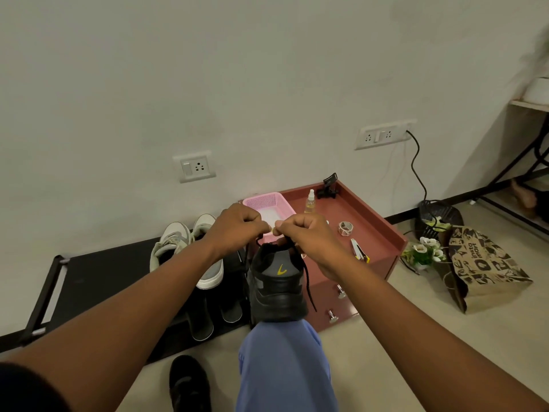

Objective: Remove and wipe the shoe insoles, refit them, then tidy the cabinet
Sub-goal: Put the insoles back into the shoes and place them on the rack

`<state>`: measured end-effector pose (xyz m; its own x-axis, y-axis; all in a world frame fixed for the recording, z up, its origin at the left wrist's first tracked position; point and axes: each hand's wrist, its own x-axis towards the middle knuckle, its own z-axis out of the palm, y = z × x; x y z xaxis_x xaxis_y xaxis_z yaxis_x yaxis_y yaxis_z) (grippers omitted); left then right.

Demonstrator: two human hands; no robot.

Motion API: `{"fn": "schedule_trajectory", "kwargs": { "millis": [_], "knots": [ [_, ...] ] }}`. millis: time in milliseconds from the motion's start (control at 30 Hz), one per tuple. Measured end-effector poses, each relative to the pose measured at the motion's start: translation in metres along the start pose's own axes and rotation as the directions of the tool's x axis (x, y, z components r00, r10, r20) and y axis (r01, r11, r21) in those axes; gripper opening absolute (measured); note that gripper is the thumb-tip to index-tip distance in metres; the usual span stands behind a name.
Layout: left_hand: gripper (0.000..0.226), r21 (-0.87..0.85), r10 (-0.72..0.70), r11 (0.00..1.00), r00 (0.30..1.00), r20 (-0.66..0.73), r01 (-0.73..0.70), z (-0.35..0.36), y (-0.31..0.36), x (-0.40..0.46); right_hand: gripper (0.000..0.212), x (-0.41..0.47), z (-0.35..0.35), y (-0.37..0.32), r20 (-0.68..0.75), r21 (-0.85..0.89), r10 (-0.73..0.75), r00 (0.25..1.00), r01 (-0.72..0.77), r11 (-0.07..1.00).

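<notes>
Hands meet above the black shoe (277, 288), left (237, 226) and right (306, 236) each pinching its lace (307, 278).

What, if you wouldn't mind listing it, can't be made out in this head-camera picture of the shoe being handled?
- Inside of the black shoe, and any insole: hidden, heel faces the camera, left hand and right hand cover the opening.
- Lace ends: hidden inside the curled fingers.
- Pink basket contents: partly behind the hands.
- Second black shoe: cut off by the bottom edge.
- Top-right shelf: blurred, cut off.
</notes>
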<state>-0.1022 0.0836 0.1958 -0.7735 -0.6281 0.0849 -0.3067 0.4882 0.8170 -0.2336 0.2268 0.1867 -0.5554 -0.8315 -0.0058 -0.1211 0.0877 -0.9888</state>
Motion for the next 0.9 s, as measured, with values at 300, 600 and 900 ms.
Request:
{"fn": "schedule_trajectory", "kwargs": {
  "millis": [300, 600, 900],
  "knots": [
    [0.012, 0.409, 0.091, 0.881, 0.933, 0.347, -0.238, 0.019, 0.014, 0.010, 0.032, 0.007, -0.004, 0.003, -0.151, 0.031, -0.020, 0.988, 0.025, 0.999],
    [0.032, 0.768, -0.088, 0.236, 0.775, 0.626, -0.595, 0.029, 0.045, 0.027, 0.024, 0.010, 0.001, 0.012, -0.208, -0.053, -0.043, 0.977, 0.032, 0.998],
    [0.036, 0.784, 0.025, 0.291, 0.823, 0.567, -0.549, 0.023, 0.021, 0.021, 0.021, 0.006, 0.000, 0.011, -0.199, -0.103, -0.034, 0.979, 0.013, 0.995]
  ]
}}
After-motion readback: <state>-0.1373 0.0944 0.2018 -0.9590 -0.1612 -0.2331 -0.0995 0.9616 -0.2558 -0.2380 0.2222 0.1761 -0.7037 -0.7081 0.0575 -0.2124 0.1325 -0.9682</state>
